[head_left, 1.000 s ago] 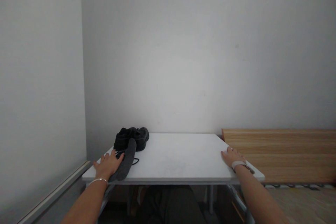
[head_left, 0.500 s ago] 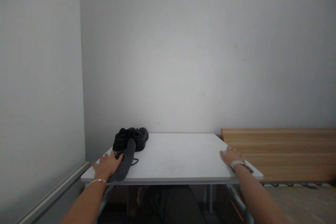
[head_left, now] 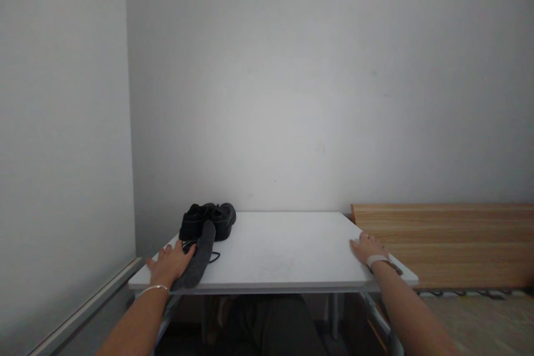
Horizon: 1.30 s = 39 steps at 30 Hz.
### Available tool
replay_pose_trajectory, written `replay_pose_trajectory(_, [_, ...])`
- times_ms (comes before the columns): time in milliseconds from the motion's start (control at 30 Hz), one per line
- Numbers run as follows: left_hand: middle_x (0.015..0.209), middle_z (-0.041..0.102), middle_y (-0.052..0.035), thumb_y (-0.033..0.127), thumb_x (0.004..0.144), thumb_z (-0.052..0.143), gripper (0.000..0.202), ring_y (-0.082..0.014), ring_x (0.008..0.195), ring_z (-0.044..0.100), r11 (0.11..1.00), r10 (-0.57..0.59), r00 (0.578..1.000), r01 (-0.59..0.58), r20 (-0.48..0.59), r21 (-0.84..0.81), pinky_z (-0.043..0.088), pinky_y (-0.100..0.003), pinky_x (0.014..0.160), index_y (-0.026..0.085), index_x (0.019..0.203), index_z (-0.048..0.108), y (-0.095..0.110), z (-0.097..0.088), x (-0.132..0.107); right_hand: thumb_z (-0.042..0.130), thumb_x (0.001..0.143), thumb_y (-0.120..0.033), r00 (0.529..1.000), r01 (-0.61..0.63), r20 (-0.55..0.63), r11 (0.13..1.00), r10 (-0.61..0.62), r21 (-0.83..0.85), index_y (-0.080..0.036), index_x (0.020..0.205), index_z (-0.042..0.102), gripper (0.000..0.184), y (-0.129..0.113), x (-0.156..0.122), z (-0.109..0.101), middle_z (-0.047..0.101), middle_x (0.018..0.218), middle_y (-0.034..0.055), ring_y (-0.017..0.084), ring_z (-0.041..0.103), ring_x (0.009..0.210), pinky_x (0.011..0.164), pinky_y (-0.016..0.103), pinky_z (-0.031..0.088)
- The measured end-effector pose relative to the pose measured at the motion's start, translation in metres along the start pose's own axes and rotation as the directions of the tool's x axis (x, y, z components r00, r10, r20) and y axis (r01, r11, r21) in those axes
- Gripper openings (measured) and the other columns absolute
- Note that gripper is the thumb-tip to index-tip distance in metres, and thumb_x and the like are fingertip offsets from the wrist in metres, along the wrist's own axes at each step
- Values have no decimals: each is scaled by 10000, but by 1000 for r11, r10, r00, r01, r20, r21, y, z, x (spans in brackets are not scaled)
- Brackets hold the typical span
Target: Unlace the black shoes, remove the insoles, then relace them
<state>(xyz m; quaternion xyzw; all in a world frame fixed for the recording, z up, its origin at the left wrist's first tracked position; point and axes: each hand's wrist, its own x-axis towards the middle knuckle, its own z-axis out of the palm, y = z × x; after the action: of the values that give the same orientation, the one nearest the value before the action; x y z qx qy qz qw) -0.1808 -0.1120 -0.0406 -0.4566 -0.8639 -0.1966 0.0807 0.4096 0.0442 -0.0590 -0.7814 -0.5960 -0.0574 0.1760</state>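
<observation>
My left hand (head_left: 170, 263) rests with fingers spread on the left side of a white table (head_left: 279, 250). Right beside it lies a dark grey insole (head_left: 201, 256), its far end leaning toward a pair of black shoes (head_left: 208, 221) at the back left. A black shoelace (head_left: 214, 257) pokes out from under the insole, mostly hidden by it and the hand. On the table's right edge, my right hand (head_left: 369, 249) lies flat with its fingers apart, holding nothing. A white band circles the right wrist, a thin bracelet the left.
A grey wall (head_left: 283, 94) stands behind the table, and another wall (head_left: 62, 122) closes off the left. To the right is a wooden board (head_left: 450, 245) beside a bed-like surface (head_left: 479, 317). My legs (head_left: 275, 325) are under the table among its metal legs.
</observation>
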Motion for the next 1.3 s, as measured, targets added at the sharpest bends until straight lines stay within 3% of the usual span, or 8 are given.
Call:
replay_pose_trajectory(233, [1325,580,-219,628,861,270,725,-423,1287,462,1000,-3,1000,3,-25,-12,281,-692,997,187,1433,332,1,-1,-1,433,908,-444,1000,-11,-15,1000,11,23,-63,1283,477,536,1,1,0,568,1267,246,370,530,1210,976,493,393])
replay_pose_trajectory(433, [1269,612,-225,621,861,271,618,-440,1265,479,1000,6,1000,-7,-13,-3,270,-707,997,187,1186,568,0,0,-1,432,912,-445,1000,-14,-16,1000,14,16,-70,1222,528,497,1,2,1,567,1273,238,381,527,1209,978,499,386])
replay_pose_trajectory(733, [1273,604,-219,627,864,259,620,-433,1269,473,1000,12,1000,-12,-17,-2,287,-700,987,192,1197,548,0,0,-1,435,908,-439,1000,-5,-21,1000,5,7,-80,1206,551,481,1,2,2,572,1260,238,378,532,1206,962,492,396])
replay_pose_trajectory(900, [1315,582,-222,626,861,275,691,-420,1284,462,1000,-8,1000,8,-17,-2,276,-693,1003,175,1366,411,1,-1,-1,438,904,-434,1000,0,-21,1000,0,11,-76,1225,548,493,1,2,2,572,1268,233,379,537,1197,956,486,400])
replay_pose_trajectory(1067, [1302,589,-218,622,864,259,622,-422,1284,465,1000,4,1000,-4,9,16,301,-679,990,200,1211,559,1,-3,-2,428,905,-440,1000,11,-11,1000,-11,14,-88,1217,561,488,2,1,1,572,1267,231,380,535,1198,961,499,394])
replay_pose_trajectory(1300, [1291,592,-213,611,875,244,600,-416,1279,469,1000,10,1000,-10,11,27,279,-687,1001,207,1189,557,2,-4,-2,403,914,-450,1000,17,6,1000,-17,8,-105,1217,555,484,3,3,1,562,1271,226,372,534,1204,968,509,386])
